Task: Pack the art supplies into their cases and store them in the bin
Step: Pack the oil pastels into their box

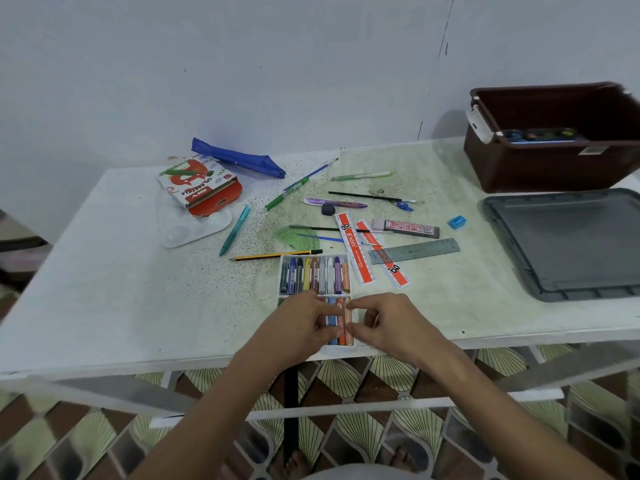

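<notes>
both hands meet over the near half of the white oil pastel tray [313,271], at the table's [104,306] front edge. the left hand [304,320] covers that half's left sticks, fingers curled; what they pinch is hidden. the right hand [384,323] pinches the peach pastel [348,320] beside an orange one. beyond the fingertips the far row lies full. the brown bin [554,168] is cut off far right.

Both hands at pastel tray [314,271] near table [104,271] front edge; left hand [304,317] and right hand [384,320] pinch peach pastel [348,318]. Brown bin [554,168] far right.
</notes>
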